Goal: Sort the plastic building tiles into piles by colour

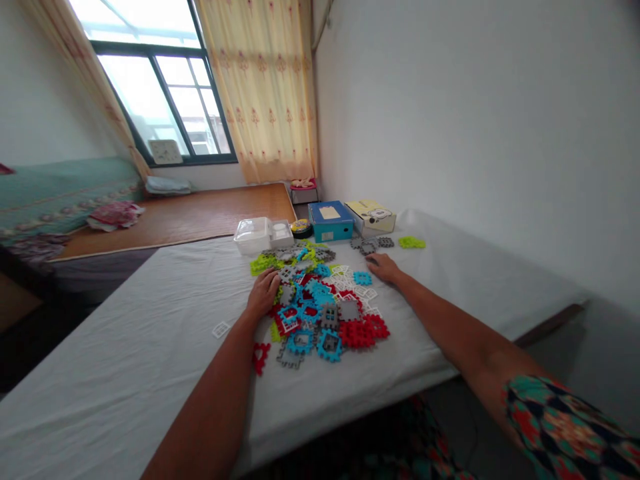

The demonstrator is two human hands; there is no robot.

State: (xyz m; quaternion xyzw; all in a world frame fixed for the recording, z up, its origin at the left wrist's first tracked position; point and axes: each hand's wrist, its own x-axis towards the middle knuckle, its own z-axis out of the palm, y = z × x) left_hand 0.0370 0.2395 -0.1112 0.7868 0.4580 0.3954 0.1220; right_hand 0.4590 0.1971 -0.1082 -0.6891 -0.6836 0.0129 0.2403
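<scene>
Interlocking plastic building panels in blue, red, grey, green and white lie heaped on a white-covered table. My left hand [263,292] rests at the left edge of the heap, fingers extended, beside a grey panel [287,273]. On the other side, my right hand [383,267] lies low over the cloth with its fingers loosely stretched, just in front of a grey panel [369,248]. Whether its fingertips touch that panel is unclear. Near this hand lies a blue panel [363,278]. Red panels [357,335] and a blue frame panel [329,345] lie at the heap's front.
Behind the heap stand a clear plastic container [253,233], a blue box [331,220] and a cream box [371,217]. Green panels [412,243] lie by the wall at right. A white window-frame piece [221,329] and a red triangular piece [261,357] lie at left.
</scene>
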